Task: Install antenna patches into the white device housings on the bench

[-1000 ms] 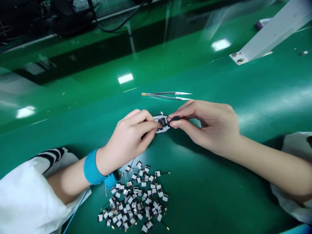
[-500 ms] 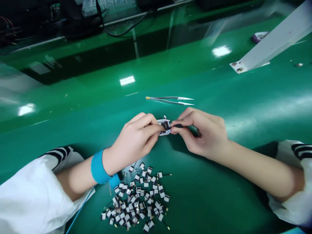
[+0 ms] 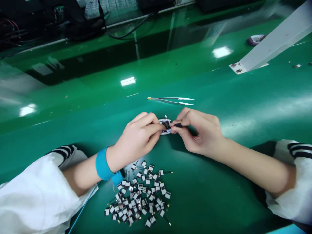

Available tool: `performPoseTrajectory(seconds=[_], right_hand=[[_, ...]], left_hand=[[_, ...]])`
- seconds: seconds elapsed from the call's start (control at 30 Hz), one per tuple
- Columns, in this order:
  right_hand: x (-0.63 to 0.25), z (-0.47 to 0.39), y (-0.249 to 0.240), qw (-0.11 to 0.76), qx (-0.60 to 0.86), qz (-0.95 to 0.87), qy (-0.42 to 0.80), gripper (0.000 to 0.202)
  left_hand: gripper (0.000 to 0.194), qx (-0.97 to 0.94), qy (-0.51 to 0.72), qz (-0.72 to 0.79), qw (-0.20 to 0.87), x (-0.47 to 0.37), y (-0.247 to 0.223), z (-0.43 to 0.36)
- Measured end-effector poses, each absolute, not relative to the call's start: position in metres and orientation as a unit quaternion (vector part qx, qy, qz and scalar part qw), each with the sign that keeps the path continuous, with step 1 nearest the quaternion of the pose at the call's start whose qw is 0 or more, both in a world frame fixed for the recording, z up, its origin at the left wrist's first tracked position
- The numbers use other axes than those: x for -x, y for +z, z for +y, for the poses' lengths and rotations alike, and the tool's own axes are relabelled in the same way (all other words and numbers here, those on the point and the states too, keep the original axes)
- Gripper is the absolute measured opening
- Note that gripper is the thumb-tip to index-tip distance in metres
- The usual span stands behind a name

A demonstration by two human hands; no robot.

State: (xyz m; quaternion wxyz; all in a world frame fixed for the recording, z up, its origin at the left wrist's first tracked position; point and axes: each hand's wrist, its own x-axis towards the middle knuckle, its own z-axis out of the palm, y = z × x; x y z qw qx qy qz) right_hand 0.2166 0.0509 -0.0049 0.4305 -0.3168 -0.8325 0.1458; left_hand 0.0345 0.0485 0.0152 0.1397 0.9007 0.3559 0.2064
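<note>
Near the middle of the green table, a small white-rimmed device (image 3: 166, 131) with dark electronics inside lies between my hands. My left hand (image 3: 138, 133) grips its left side, fingertips closed over the edge. From the right, my right hand (image 3: 198, 130) pinches a thin black tool (image 3: 178, 125) whose tip points into the device; the exact contact is too small to tell. A small light part sticks up from the device's top edge. Just beyond my hands lie tweezers (image 3: 168, 100) with white tips pointing right.
Nearer to me is a pile of small white-and-black parts with short leads (image 3: 137, 198). A blue wristband (image 3: 104, 164) with a cord is on my left wrist. A white metal bracket (image 3: 270, 40) stands at upper right, near a purple-rimmed item (image 3: 254, 40). Dark equipment and cables (image 3: 80, 19) line the back.
The view has shifted slightly, so the pile and my left forearm appear a little further right. My hands keep the same hold on the device and the black tool.
</note>
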Motion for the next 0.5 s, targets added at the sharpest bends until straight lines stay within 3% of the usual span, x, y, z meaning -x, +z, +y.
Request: performPoseTrajectory(seconds=[0.5], right_hand=[[-0.2143,0.0526,-0.0046,0.431,0.319,-0.817,0.213,0.020]], left_hand=[[0.015,-0.894,0.219,0.365,0.142,-0.0344,0.0159,0.0488]])
